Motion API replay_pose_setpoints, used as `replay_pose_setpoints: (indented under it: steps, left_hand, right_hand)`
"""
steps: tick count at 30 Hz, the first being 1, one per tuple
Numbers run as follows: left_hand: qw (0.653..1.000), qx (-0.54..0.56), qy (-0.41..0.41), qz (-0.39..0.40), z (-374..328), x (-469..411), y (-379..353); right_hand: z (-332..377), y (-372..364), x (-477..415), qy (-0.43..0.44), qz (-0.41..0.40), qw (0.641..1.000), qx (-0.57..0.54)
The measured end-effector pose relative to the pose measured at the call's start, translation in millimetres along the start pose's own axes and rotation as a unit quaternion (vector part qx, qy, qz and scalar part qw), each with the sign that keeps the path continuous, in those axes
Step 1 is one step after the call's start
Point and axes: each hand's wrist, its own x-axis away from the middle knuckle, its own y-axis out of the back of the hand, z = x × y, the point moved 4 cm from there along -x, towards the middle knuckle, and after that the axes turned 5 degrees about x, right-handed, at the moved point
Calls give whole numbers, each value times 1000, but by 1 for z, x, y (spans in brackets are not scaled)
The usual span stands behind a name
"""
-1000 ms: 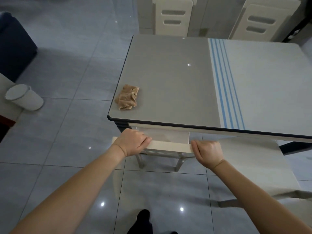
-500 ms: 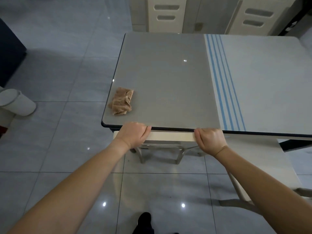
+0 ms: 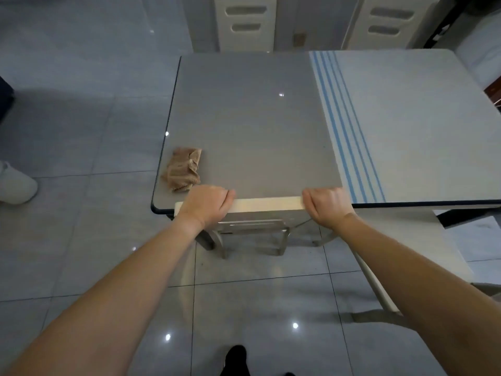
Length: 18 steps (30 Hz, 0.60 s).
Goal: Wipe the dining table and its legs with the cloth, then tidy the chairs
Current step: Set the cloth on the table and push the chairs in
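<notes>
A grey dining table (image 3: 252, 126) with blue stripes fills the middle of the view. Against its near edge stands a cream chair (image 3: 267, 204), its top rail level with the tabletop rim. My left hand (image 3: 207, 206) grips the rail's left end and my right hand (image 3: 326, 206) grips its right end. A crumpled brown cloth (image 3: 183, 169) lies on the table's near left corner, just beyond my left hand and apart from it.
Two more cream chairs (image 3: 245, 23) (image 3: 390, 21) stand at the table's far side. Another cream chair (image 3: 444, 251) sits to the right, partly under the table. A white bin (image 3: 15, 184) lies at the left edge. My foot (image 3: 235, 359) shows on the tiled floor.
The chair has slid forward under the table with both hands on its rail; the rail now meets the table's near edge. The view has moved closer.
</notes>
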Motion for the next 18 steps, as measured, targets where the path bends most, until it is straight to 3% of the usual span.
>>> replay_pose_setpoints:
  steps: [6, 9, 12, 15, 18]
  left_hand:
    - [1000, 12, 6, 4, -5, 7, 6]
    - [998, 43, 20, 32, -13, 11, 15]
    - [997, 61, -38, -37, -30, 31, 37]
    - [976, 191, -27, -101, -41, 76, 47]
    - [947, 321, 24, -7, -51, 140, 18]
  right_hand:
    - [10, 8, 1, -48, 81, 995, 36]
    - [25, 28, 10, -86, 58, 991, 83]
    - [45, 63, 43, -201, -16, 979, -8]
    - [74, 90, 104, -287, -49, 950, -113]
    - [109, 94, 191, -423, -20, 872, -243]
